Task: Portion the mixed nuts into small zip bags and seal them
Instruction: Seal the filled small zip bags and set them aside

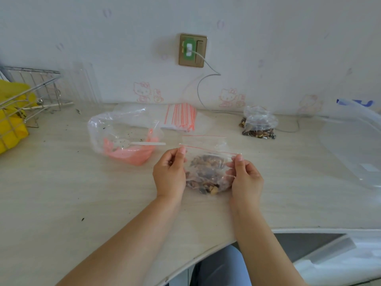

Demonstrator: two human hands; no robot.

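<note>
Zip bag (208, 172) with mixed nuts sits on tabletop (82, 182); left hand (169, 174) and right hand (246, 178) each pinch-grip a top corner at the red seal strip.

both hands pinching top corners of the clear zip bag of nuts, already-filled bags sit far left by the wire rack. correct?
Not quite. The head view shows the filled clear bags of nuts at the far right, near the wall, not beside the metal wire rack. The rest holds: the left hand and right hand each pinch a top corner of the clear red-striped zip bag of mixed nuts.
</note>
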